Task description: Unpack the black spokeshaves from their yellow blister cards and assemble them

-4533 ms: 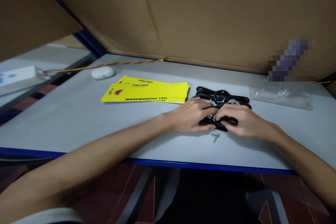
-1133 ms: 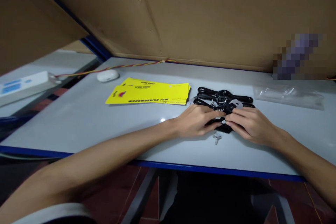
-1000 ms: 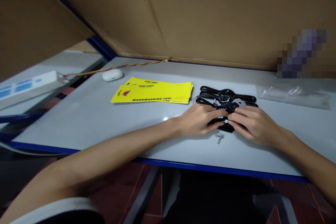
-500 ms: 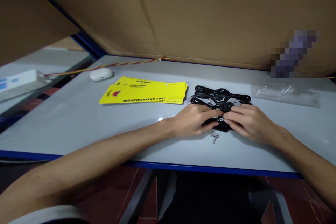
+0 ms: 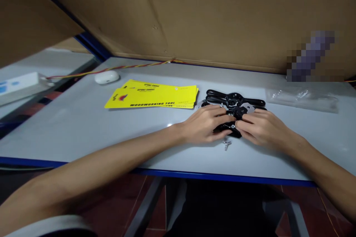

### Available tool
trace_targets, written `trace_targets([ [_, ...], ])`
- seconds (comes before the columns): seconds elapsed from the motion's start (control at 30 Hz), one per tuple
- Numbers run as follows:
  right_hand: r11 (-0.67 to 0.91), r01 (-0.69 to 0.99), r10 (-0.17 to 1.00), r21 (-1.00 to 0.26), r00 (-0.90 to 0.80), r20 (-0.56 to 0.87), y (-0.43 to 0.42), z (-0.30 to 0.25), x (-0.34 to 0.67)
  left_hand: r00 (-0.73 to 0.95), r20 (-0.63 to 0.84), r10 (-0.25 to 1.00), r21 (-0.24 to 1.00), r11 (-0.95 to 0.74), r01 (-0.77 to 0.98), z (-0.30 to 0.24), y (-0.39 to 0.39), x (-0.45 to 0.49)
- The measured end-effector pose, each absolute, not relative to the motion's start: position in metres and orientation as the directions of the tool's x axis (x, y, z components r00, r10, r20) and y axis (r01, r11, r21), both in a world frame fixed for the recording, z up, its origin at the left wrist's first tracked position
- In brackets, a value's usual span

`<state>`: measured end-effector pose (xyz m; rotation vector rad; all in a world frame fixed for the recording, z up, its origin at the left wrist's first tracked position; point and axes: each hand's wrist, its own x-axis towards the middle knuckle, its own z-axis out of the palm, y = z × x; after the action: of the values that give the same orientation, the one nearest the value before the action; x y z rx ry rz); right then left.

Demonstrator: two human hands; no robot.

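Between my two hands lies a black spokeshave [image 5: 236, 132], low over the table, with a small round silver screw or nut showing near its middle. My left hand [image 5: 207, 124] is closed on its left side, thumb along the near edge. From the right, the fingers of my right hand [image 5: 263, 127] are closed on it beside the silver part. Fingers hide much of the tool. Just behind are more black spokeshaves [image 5: 251, 102] and a grey metal blade [image 5: 249, 109]. A silver wing screw [image 5: 227, 144] lies on the table in front of my hands.
Yellow printed cards [image 5: 155, 96] are stacked to the left, near a white earbud case [image 5: 107, 77]. A clear plastic bag [image 5: 303, 99] lies at the right. Cardboard [image 5: 222, 18] walls the back, with a twisted cable [image 5: 133, 65] along it. A white box [image 5: 20, 84] sits far left.
My right hand's fingers have shifted slightly left at the silver part, and the spokeshave has turned a little. My left hand keeps its hold.
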<state>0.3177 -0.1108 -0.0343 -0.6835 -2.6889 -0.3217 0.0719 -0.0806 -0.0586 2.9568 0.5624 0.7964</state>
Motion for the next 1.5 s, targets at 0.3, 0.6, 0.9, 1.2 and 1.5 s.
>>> trace_targets([
  [0.3, 0.857, 0.510, 0.471, 0.067, -0.831, 0.295, -0.118, -0.032, 0.309, 0.800, 0.469, 0.374, 0.119, -0.925, 0.362, -0.060, -0.080, 0.071],
  [0.6, 0.797, 0.586, 0.600, -0.147, -0.742, 0.300, -0.118, -0.033, 0.306, 0.811, 0.432, 0.395, 0.178, -0.919, 0.352, -0.061, -0.079, 0.070],
  [0.9, 0.831, 0.533, 0.551, -0.159, -0.753, 0.358, -0.114, -0.036, 0.315, 0.783, 0.431, 0.449, 0.286, -0.891, 0.353, -0.059, -0.079, 0.070],
  [1.2, 0.815, 0.571, 0.563, -0.101, -0.736, 0.376, -0.114, -0.038, 0.309, 0.773, 0.448, 0.449, 0.274, -0.892, 0.359, -0.060, -0.080, 0.071],
  [1.5, 0.843, 0.532, 0.524, -0.076, -0.782, 0.339, -0.118, -0.036, 0.307, 0.778, 0.437, 0.452, 0.293, -0.889, 0.353, -0.058, -0.080, 0.071],
])
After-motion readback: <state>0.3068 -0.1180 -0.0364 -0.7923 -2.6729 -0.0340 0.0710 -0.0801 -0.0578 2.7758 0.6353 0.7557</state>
